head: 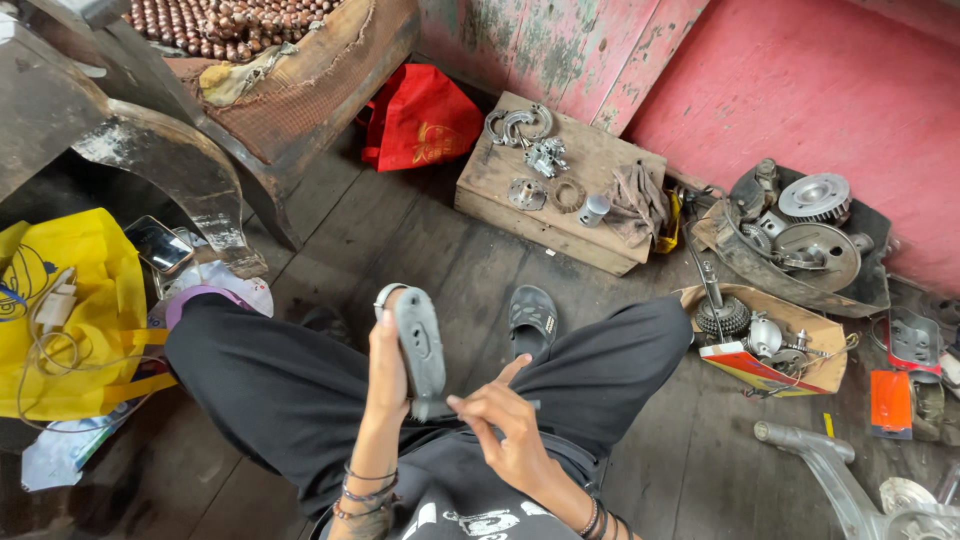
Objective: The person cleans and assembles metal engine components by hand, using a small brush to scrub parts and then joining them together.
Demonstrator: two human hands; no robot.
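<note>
- While I look down from the head camera, a yellow bag [75, 300] with a phone [158, 243] beside it lies far left on the floor [420, 250].
- My left hand [388, 355] has its grip closed around a grey metal part [420, 340], held upright over my lap.
- My right hand [510, 430] pinches a thin dark tool [428, 408] narrowly against the part's lower end.
- If the tool slips off that end, I judge it could jab the left palm; the part is held in the air, with no bench under it.
- A sandal [532, 318] sits past my knees, then a wooden box [560, 195] and a tray of gears [800, 240] to the right.
</note>
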